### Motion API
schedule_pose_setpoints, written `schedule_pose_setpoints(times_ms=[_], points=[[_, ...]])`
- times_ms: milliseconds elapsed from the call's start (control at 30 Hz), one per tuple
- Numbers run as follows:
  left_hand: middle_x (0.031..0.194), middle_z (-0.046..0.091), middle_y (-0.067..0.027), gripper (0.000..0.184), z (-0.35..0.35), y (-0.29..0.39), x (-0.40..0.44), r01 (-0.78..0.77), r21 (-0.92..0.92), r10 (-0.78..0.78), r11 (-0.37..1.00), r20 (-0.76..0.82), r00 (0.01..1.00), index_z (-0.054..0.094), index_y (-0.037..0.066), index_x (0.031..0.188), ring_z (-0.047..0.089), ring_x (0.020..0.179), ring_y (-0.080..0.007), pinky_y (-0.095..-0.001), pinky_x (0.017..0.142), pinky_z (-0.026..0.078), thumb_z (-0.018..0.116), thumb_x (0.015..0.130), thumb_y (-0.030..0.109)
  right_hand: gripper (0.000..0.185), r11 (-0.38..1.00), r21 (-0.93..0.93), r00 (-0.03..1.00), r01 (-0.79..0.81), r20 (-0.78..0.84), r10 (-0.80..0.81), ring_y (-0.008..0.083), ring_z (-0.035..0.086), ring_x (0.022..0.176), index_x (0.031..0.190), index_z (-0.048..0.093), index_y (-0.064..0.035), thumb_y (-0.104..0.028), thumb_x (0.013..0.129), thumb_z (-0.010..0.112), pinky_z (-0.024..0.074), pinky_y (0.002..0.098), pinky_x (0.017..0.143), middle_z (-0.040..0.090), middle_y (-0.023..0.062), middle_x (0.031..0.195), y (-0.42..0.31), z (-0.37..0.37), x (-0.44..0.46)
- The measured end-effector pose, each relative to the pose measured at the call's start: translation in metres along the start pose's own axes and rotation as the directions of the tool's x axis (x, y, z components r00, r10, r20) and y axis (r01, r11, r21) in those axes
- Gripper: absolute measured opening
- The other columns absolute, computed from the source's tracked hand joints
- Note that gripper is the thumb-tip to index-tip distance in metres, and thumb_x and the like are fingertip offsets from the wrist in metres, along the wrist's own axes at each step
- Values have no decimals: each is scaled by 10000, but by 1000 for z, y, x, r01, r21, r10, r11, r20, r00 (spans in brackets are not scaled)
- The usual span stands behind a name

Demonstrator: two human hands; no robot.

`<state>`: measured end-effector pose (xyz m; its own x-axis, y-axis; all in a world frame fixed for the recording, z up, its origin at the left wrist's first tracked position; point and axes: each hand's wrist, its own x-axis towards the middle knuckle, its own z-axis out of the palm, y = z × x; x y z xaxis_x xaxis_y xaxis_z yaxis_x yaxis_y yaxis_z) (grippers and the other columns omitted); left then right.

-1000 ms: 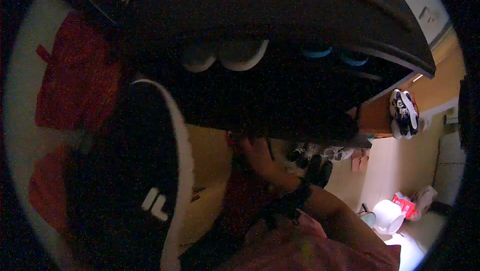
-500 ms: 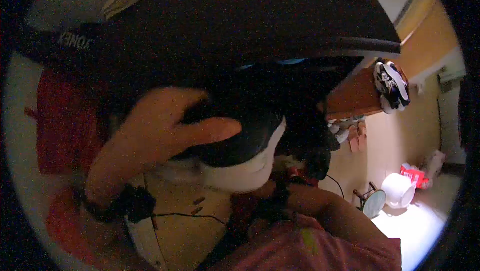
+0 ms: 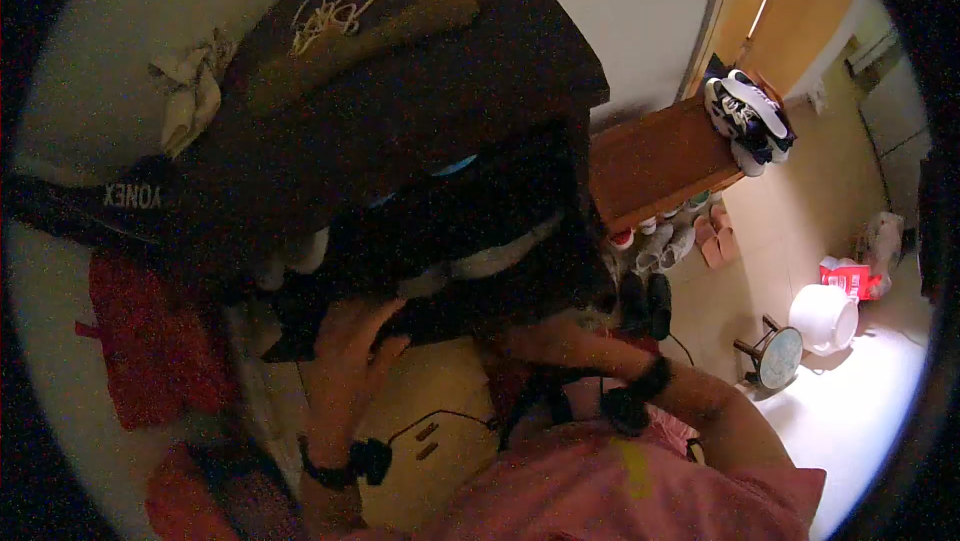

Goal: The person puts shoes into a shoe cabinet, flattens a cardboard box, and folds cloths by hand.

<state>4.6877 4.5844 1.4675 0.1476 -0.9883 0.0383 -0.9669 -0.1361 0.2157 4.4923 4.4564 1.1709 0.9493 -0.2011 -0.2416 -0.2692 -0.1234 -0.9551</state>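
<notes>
In front of me stands a dark cabinet [image 3: 500,71], its opening in deep shadow. A dark drawer front [image 3: 470,311] runs along the lower edge of the opening. My left hand [image 3: 350,346] is at its left part, fingers bent over the edge and thumb apart. Farther right, my right hand [image 3: 550,343] lies against the lower edge; its fingertips are lost in shadow. Behind the drawer front shows a pale, curved strip [image 3: 500,253], probably the side of a shoe. Another pale rounded shape [image 3: 310,253] sits left of it.
A brown bench [image 3: 660,163] bears sneakers [image 3: 750,121], with more shoes [image 3: 665,244] beneath. To the right are a round stool [image 3: 778,356] and a white tub [image 3: 823,318]. A red bag [image 3: 160,341] hangs at left; a cord [image 3: 440,415] lies on the floor.
The view has shifted back, showing more of the cabinet. My left hand has left the dark, white-rimmed thing it was over and moved to the drawer edge. My right hand has come up there too.
</notes>
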Motion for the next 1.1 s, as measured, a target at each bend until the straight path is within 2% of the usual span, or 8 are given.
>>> schedule_pose_setpoints(times_ms=[167,233,467,533,633,733,967,1100], points=[[1044,640,-125,441,-4,-8,-17,16,285,-7,959,-33,999,582,139,1206,602,963,-321,-438,855,485,668,822,338,373,971,231,768,52,-631,109,161,574,919,1170,550,-30,-94,814,643,478,322,738,545,112,1160,-91,-89,-107],[999,654,-116,465,3,-12,1,-13,315,-2,949,46,999,591,155,1196,623,884,-316,-435,786,506,674,804,391,400,924,-266,472,274,-800,-370,309,561,974,1065,552,-18,-239,773,713,461,438,833,589,158,1043,-136,-98,-109],[813,669,-100,516,-12,-42,-6,-144,328,176,934,-70,982,612,179,1171,642,688,-302,-447,579,513,666,779,510,506,763,-641,409,84,-676,-613,362,463,1089,1125,506,-12,-274,752,725,393,419,928,509,186,1131,-182,-87,-88],[774,666,-103,507,-45,-35,7,-145,282,171,948,-70,983,622,173,1149,641,659,-305,-444,561,510,666,780,518,501,652,-749,197,-116,-661,-724,364,498,1063,1041,548,-11,-337,717,747,414,428,908,555,169,1075,-208,-99,-79],[740,661,-108,483,-36,-46,11,-177,259,199,950,-63,978,642,157,1098,637,630,-311,-434,550,507,671,780,520,683,727,-684,320,-61,-703,-635,425,544,1026,1028,569,5,-435,563,809,467,488,866,595,188,1043,-199,-101,-69],[706,657,-112,465,-18,-56,2,-176,228,198,958,-75,977,663,140,1047,633,600,-318,-425,540,504,675,780,521,705,594,-774,279,-221,-633,-722,402,588,981,1024,577,-6,-453,534,814,516,440,791,612,182,1038,-175,-86,-57],[678,656,-119,438,-32,-77,-32,55,72,-54,996,-19,998,689,107,968,628,566,-327,-410,522,502,696,777,502,656,744,-659,306,-112,-735,-605,328,623,892,1006,561,-19,-526,622,725,508,403,754,613,136,979,-233,-84,-82],[740,664,-137,434,-46,-71,-56,77,33,-77,996,-16,997,679,108,1015,635,605,-321,-402,550,511,713,775,467,663,618,-779,296,-102,-617,-729,346,619,873,1020,530,-9,-551,674,690,508,409,713,603,156,963,-229,-74,-86]])
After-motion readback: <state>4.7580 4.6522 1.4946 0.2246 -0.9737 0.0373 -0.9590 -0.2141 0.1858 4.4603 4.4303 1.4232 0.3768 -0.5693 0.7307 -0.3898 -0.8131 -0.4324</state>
